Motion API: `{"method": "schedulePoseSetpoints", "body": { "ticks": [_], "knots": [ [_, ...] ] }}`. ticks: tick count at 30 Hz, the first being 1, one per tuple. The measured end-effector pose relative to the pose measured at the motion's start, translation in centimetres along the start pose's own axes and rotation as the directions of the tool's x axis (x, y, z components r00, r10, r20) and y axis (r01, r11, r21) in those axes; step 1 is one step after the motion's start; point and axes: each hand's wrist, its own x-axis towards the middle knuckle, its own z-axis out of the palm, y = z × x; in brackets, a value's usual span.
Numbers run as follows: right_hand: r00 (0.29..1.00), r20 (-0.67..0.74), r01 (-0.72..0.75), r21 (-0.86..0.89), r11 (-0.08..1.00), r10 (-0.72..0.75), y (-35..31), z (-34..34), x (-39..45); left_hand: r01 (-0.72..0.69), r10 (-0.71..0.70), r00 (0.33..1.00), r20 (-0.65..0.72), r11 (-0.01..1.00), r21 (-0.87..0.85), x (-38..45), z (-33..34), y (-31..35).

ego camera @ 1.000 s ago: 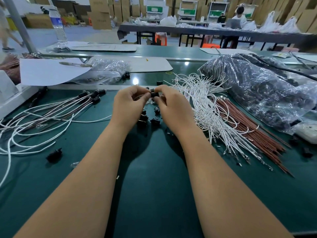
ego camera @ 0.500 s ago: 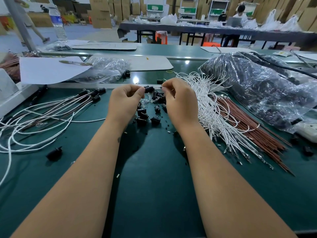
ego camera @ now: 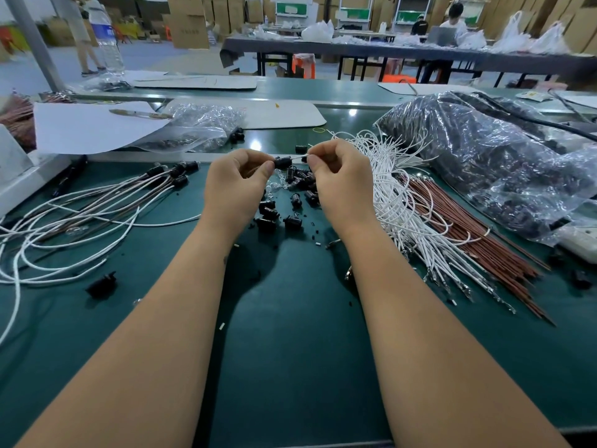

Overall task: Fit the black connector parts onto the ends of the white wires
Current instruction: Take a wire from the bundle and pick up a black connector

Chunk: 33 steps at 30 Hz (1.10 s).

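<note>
Far left of the black connector (ego camera: 283,162), finished white and brown wires (ego camera: 80,215) with black ends lie on the green table (ego camera: 290,350). The left hand (ego camera: 234,185) pinches the connector between thumb and curled fingers. Just right of it, the right hand (ego camera: 339,179) pinches a white wire end (ego camera: 299,156) whose tip touches the connector. Under it lie loose connectors (ego camera: 292,202); farther right, the white wire bundle (ego camera: 397,202)
</note>
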Motion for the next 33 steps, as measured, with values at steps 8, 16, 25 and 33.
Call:
{"method": "schedulePoseSetpoints", "body": {
  "ticks": [8,16,25,33],
  "knots": [
    [0.986,0.051,-0.168,0.325,0.931,0.161,-0.32,0.32,-0.09,-0.244,0.279,0.957,-0.078,0.923,0.298,-0.2,0.07,0.02],
    [0.992,-0.034,0.116,-0.147,0.982,-0.123,-0.27,0.62,-0.58,-0.295,0.338,0.94,-0.045,0.872,0.392,-0.45,0.36,-0.08],
    [0.983,0.032,-0.183,0.244,0.952,0.181,-0.16,0.82,-0.19,-0.059,0.056,0.998,0.032,0.992,0.113,-0.48,0.79,0.05],
    [0.998,0.022,-0.069,0.102,0.992,0.067,0.0,0.81,-0.21,-0.046,0.042,0.998,0.055,0.995,0.085,-0.61,0.85,0.29]
  ]
}}
